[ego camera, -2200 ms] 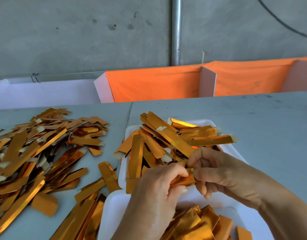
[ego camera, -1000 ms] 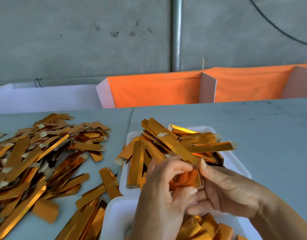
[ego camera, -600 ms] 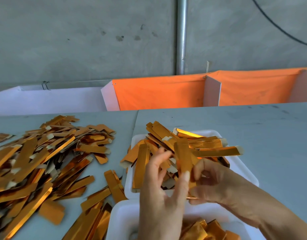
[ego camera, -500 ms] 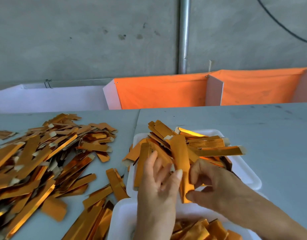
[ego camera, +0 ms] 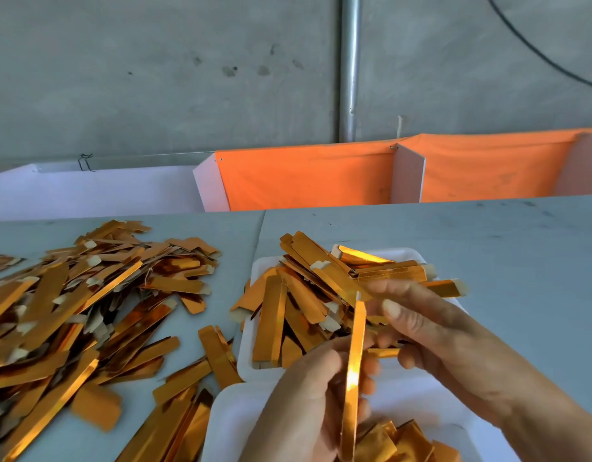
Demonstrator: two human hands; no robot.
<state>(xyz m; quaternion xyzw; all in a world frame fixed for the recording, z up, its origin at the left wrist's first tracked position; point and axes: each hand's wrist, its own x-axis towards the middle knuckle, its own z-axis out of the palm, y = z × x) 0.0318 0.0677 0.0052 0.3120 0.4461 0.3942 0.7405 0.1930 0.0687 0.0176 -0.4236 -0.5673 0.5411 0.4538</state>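
Note:
My left hand [ego camera: 304, 411] grips a long gold foil strip [ego camera: 354, 361] near its lower half, and the strip stands almost upright, edge-on to me. My right hand [ego camera: 448, 345] reaches in from the right. Its index fingertip is at the strip's top end, its thumb is clear of the strip, and its lower fingers curl loosely. Both hands hover over two white trays. The far tray [ego camera: 404, 253] is heaped with long gold strips. The near tray [ego camera: 421, 395] holds short folded gold pieces [ego camera: 398, 438].
A large loose pile of gold strips [ego camera: 71, 311] covers the grey table on the left, and several more lie beside the trays. Orange cloth dividers [ego camera: 304, 175] and a white box [ego camera: 104, 191] line the table's far edge. Behind them is a concrete wall with a metal pole [ego camera: 349, 61].
The folded piece pressed between both hands was opened into a long strip. The strip has turned edge-on, my left hand now grips it, and my right hand has slid up to its top.

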